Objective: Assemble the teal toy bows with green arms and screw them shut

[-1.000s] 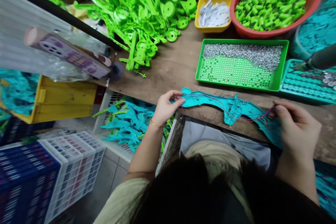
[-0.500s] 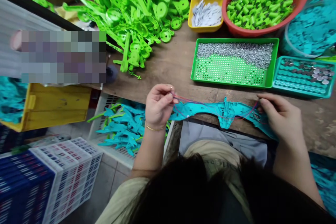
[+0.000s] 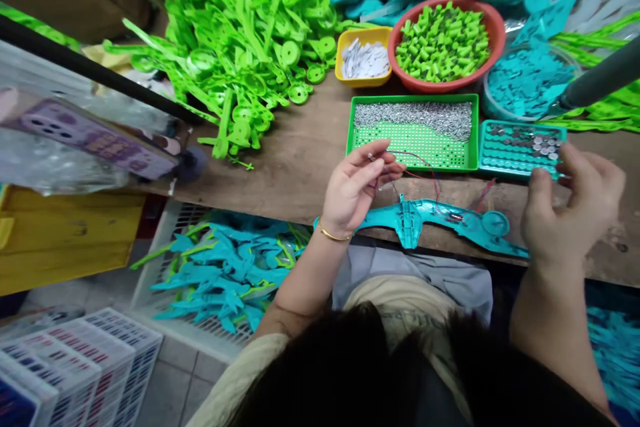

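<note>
Thin red and blue wires [image 3: 423, 159] loop from the fingertips of my left hand [image 3: 356, 183], which is pinched on their ends. A small whitish piece shows at those fingertips, too small to name. Below lies a long curved teal plastic shell [image 3: 409, 221] at the table's front edge, with wires running into its right half. My right hand [image 3: 575, 207] is over the right corner of a teal tray [image 3: 505, 161], thumb and fingers apart. Round metal discs [image 3: 545, 145] sit in that tray, close to the fingertips. I see nothing held in this hand.
A green basket [image 3: 351, 137] of small metal parts stands behind the shell. Beyond are a yellow bowl [image 3: 364, 82] of white pieces, a red basin [image 3: 445, 85] of green cylinders and a lime-green parts pile [image 3: 240, 47]. A dark pole [image 3: 605, 77] crosses at right; a phone [image 3: 95, 130] stands left.
My right hand has let go of the wires and moved right to the teal tray. My left hand has lifted off the shell, still pinching wires. The view has shifted.
</note>
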The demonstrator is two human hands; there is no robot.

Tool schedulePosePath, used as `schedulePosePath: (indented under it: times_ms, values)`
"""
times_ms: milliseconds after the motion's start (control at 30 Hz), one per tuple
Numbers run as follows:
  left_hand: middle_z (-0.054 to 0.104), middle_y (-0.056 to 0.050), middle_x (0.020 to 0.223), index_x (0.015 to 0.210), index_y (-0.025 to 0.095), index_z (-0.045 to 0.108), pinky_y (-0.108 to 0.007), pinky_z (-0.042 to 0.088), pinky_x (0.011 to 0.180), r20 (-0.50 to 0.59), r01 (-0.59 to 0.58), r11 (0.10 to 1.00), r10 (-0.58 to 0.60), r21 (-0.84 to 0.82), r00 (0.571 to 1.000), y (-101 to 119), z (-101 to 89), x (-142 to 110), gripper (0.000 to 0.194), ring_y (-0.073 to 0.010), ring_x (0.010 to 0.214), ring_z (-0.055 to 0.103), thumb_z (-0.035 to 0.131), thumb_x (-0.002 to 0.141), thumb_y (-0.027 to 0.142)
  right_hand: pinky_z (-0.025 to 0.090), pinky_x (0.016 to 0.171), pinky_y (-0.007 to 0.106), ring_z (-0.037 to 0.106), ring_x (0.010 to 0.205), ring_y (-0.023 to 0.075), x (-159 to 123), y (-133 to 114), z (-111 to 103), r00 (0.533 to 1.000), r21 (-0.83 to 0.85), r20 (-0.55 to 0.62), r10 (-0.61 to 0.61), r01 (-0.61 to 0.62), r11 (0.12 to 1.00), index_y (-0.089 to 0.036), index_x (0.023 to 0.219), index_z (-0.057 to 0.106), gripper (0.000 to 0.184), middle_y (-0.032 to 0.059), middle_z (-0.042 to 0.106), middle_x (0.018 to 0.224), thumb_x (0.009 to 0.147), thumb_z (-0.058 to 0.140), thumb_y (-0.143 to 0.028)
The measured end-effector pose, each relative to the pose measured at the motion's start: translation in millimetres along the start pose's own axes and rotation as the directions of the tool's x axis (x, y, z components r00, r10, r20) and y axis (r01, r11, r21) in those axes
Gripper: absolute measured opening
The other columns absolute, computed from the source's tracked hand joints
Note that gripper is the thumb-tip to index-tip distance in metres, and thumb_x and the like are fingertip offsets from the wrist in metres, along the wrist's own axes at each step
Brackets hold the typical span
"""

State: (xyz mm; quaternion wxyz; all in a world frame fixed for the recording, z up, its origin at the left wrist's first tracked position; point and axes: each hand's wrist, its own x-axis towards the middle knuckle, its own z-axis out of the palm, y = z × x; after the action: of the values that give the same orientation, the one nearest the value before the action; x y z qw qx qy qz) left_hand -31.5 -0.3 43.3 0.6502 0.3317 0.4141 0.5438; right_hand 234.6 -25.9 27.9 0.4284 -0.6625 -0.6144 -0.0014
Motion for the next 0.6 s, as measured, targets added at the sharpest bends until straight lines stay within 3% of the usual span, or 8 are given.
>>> schedulePosePath:
  times_ms: [67, 167, 233, 333, 433, 500, 567, 600]
  values:
    - [0.068, -0.002, 0.096, 0.106, 0.02, 0.066, -0.037, 0.057, 0.089, 0.054, 0.077, 0.996, -0.075, -0.039, 0.996, -3, 9.1, 0, 0.024, -0.0181, 0.09, 0.071, 0.067, 0.083, 0.027, 0.051, 0.093, 0.045, 0.063, 0.107, 0.0247, -6, -22, 1, 0.99, 0.145, -0.006, -0.138, 0.137, 0.98, -0.023, 0.116, 0.068, 0.031, 0.01, 0.068, 0.108, 0.086, 0.061, -0.02]
    - [0.07, -0.005, 0.101, 0.109, 0.018, 0.066, -0.041, 0.054, 0.096, 0.106, 0.137, 0.988, -0.129, -0.077, 0.986, -5, 17.5, -5, 0.027, -0.0221, 0.101, 0.07, 0.064, 0.086, 0.032, 0.05, 0.092, 0.041, 0.064, 0.103, 0.022, -17, -61, 13, 0.934, 0.256, 0.145, -0.326, 0.283, 0.924, -0.028, 0.11, 0.066, 0.023, 0.0057, 0.069, 0.108, 0.088, 0.062, -0.024]
    - [0.071, -0.006, 0.102, 0.109, 0.018, 0.066, -0.042, 0.053, 0.098, 0.113, 0.148, 0.985, -0.138, -0.091, 0.984, -6, 20.2, -8, 0.028, -0.0248, 0.108, 0.068, 0.063, 0.088, 0.036, 0.047, 0.095, 0.046, 0.061, 0.109, 0.0259, -21, -80, 24, 0.91, 0.197, 0.213, -0.356, 0.317, 0.928, -0.027, 0.11, 0.065, 0.025, 0.0077, 0.066, 0.114, 0.086, 0.066, -0.032]
    - [0.072, -0.007, 0.102, 0.11, 0.018, 0.067, -0.041, 0.053, 0.096, 0.103, 0.142, 0.983, -0.131, -0.114, 0.986, -7, 21.3, -11, 0.029, -0.026, 0.11, 0.067, 0.062, 0.089, 0.037, 0.041, 0.102, 0.051, 0.058, 0.115, 0.0288, -20, -94, 33, 0.915, 0.168, 0.241, -0.323, 0.289, 0.943, -0.026, 0.106, 0.067, 0.021, 0.0085, 0.064, 0.118, 0.086, 0.066, -0.033]
    - [0.072, -0.006, 0.101, 0.108, 0.017, 0.067, -0.038, 0.053, 0.096, 0.045, 0.129, 0.979, -0.124, -0.155, 0.991, -11, 18.9, -8, 0.027, -0.0227, 0.105, 0.069, 0.059, 0.09, 0.034, 0.045, 0.097, 0.047, 0.061, 0.108, 0.0245, -11, -86, 27, 0.944, 0.307, 0.172, -0.283, 0.221, 0.926, -0.028, 0.097, 0.069, 0.013, 0.0051, 0.067, 0.111, 0.087, 0.064, -0.022]
    - [0.072, -0.006, 0.098, 0.105, 0.016, 0.068, -0.038, 0.052, 0.096, 0.001, 0.136, 0.972, -0.139, -0.19, 0.99, -15, 15.5, -3, 0.025, -0.0204, 0.1, 0.07, 0.057, 0.09, 0.033, 0.049, 0.092, 0.045, 0.064, 0.101, 0.0229, -3, -63, 14, 0.984, 0.363, -0.017, -0.176, 0.17, 0.916, -0.026, 0.093, 0.07, 0.012, 0.0047, 0.069, 0.103, 0.085, 0.066, -0.019]
    - [0.072, -0.006, 0.097, 0.103, 0.015, 0.068, -0.038, 0.052, 0.096, -0.007, 0.156, 0.964, -0.161, -0.216, 0.987, -19, 11.7, 1, 0.025, -0.02, 0.097, 0.07, 0.057, 0.09, 0.033, 0.05, 0.089, 0.047, 0.066, 0.096, 0.0248, 6, -28, -6, 0.977, 0.282, -0.208, -0.053, 0.112, 0.953, -0.023, 0.091, 0.072, 0.01, 0.0061, 0.07, 0.095, 0.081, 0.069, -0.021]
    - [0.071, -0.007, 0.097, 0.104, 0.015, 0.068, -0.038, 0.052, 0.095, 0.005, 0.165, 0.962, -0.168, -0.217, 0.986, -22, 10.1, 2, 0.026, -0.0203, 0.097, 0.07, 0.058, 0.09, 0.034, 0.049, 0.09, 0.05, 0.066, 0.097, 0.0273, 9, -11, -18, 0.973, 0.175, -0.23, -0.021, 0.063, 0.983, -0.022, 0.092, 0.072, 0.012, 0.0077, 0.069, 0.095, 0.081, 0.07, -0.024]
